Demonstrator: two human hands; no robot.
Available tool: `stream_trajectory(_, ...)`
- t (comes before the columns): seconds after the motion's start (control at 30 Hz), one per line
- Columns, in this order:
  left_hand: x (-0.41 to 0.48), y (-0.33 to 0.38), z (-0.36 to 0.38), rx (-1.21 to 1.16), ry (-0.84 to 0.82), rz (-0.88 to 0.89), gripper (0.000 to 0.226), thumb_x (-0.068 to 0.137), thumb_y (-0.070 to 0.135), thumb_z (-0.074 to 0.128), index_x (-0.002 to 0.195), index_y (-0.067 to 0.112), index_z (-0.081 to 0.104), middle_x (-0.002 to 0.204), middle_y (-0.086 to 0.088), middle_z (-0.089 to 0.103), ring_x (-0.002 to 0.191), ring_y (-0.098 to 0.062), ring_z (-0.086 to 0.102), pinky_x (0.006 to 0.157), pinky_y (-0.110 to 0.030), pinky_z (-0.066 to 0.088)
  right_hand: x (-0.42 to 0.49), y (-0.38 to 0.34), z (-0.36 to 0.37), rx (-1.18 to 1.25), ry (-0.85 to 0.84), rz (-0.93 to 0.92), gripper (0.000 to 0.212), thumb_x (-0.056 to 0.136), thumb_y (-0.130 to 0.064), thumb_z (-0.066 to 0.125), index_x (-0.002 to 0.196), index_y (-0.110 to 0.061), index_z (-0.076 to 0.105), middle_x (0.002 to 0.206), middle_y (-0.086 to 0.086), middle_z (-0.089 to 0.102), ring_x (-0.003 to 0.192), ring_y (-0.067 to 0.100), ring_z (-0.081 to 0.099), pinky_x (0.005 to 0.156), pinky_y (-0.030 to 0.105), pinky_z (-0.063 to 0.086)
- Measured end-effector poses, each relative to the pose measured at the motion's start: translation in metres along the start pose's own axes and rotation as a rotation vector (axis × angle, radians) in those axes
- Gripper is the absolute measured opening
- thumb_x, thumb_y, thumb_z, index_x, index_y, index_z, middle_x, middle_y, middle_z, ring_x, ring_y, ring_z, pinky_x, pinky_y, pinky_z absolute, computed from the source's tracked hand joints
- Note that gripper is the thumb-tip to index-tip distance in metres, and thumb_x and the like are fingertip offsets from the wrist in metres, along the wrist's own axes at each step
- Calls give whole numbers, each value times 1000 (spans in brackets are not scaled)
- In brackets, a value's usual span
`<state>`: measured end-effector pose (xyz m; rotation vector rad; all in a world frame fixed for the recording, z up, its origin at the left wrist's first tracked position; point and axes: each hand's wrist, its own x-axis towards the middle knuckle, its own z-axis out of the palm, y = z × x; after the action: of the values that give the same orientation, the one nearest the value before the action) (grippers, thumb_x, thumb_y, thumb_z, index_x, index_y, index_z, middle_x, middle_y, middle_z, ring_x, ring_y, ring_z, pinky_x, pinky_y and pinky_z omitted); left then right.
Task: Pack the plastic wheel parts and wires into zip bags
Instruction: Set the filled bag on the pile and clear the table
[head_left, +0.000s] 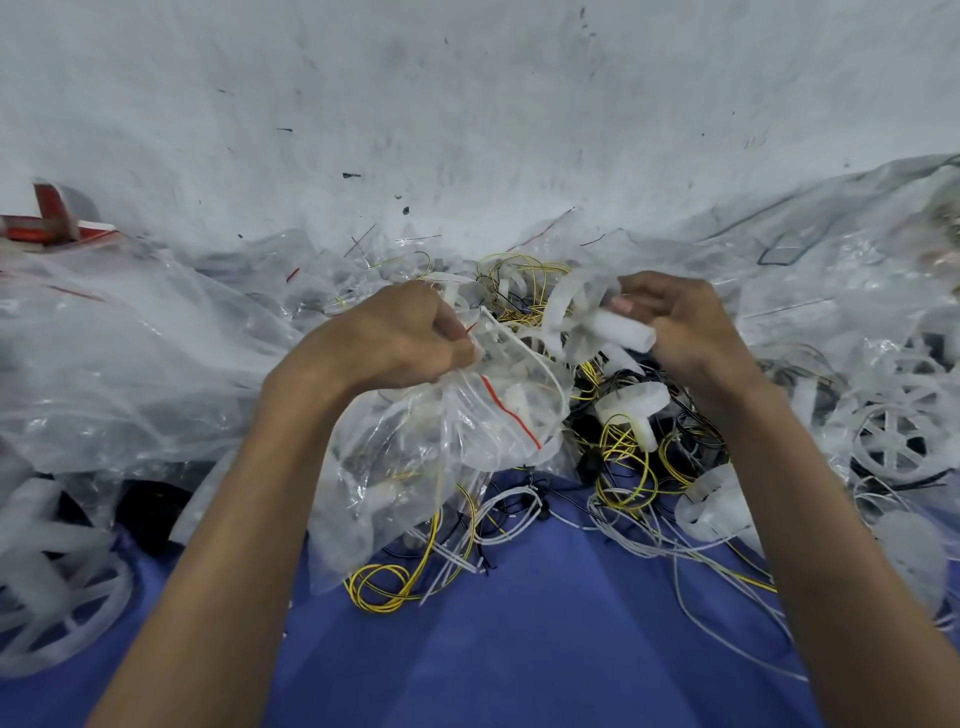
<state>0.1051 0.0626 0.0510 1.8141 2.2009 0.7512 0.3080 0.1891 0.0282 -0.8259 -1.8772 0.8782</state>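
Note:
My left hand (400, 338) grips the mouth of a clear zip bag (415, 467) with a red seal line; the bag hangs down over the blue cloth and holds some white plastic pieces. My right hand (675, 332) holds a translucent white wheel part (597, 317) by its tube-like hub, just right of the bag's mouth. A tangle of yellow, white and black wires (618, 457) lies under and between my hands. More white wheel parts lie at the right (888, 441) and lower left (57, 582).
A heap of clear plastic bags (130, 364) covers the left and the far side. A red and white object (52, 223) sits at the far left. A scuffed white wall (467, 104) rises behind. Blue cloth (519, 649) is bare near me.

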Motion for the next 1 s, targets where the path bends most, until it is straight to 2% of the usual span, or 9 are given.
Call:
stream_trajectory(0.17,-3,5,-2,59,-41,-5,24,81,37,69,102,25,69,74,16,54,70,-3,52,73,-19,35,-6,-9,-1,286,-71,86,29,90,-4,57,118,4,56,107,16,64,97,25,65,73,28,58)
stream_trajectory(0.23,-6,8,-3,111,-75,-1,37,79,41,70,112,25,66,93,11,55,86,-10,51,79,-20,33,-8,-15,1,309,-121,39,23,90,-3,57,112,2,59,101,14,66,92,22,66,72,26,58)
stream_trajectory(0.33,-10,10,-5,152,-87,26,42,79,37,69,118,26,62,113,7,55,92,-10,46,80,-19,32,-12,-22,4,364,-174,-10,16,89,-3,58,103,-5,63,92,10,69,82,20,69,69,25,57)
stream_trajectory(0.43,-13,12,-7,152,-91,57,41,78,28,65,119,25,61,115,7,57,91,-10,46,79,-18,32,-15,-27,12,383,-275,-53,19,87,3,57,100,-10,63,86,2,72,81,18,70,67,25,57)
stream_trajectory(0.53,-16,14,-9,112,-101,92,38,76,21,66,114,21,64,104,5,63,87,-14,54,70,-25,42,-17,-29,23,209,-362,-111,19,91,-2,54,101,-15,63,93,-2,70,84,10,68,74,26,56)
stream_trajectory(0.67,-18,12,-11,30,-121,92,44,72,26,70,115,23,64,113,5,64,97,-11,58,84,-25,46,-16,-28,25,-40,-337,-192,20,90,-7,58,103,-19,67,91,-11,68,81,-6,62,76,15,49)
stream_trajectory(0.77,-19,11,-12,-55,-121,66,56,66,33,70,121,24,61,118,7,62,84,-5,58,84,-26,46,-15,-24,24,-197,-283,-215,19,89,-9,60,106,-13,68,87,-14,67,73,-10,62,75,15,52)
stream_trajectory(0.9,-19,15,-9,-89,-68,43,56,64,33,64,119,27,60,105,10,61,79,-2,55,82,-26,45,-16,-26,30,-316,-217,-254,21,88,-11,62,107,-8,69,95,2,71,64,-5,64,70,13,53)
stream_trajectory(1.0,-15,16,-6,-90,-29,71,42,79,21,65,121,22,60,83,19,51,69,4,46,71,-16,36,-18,-31,33,-452,-209,-317,18,86,-17,65,102,-10,71,95,4,73,61,-9,55,68,-2,38)
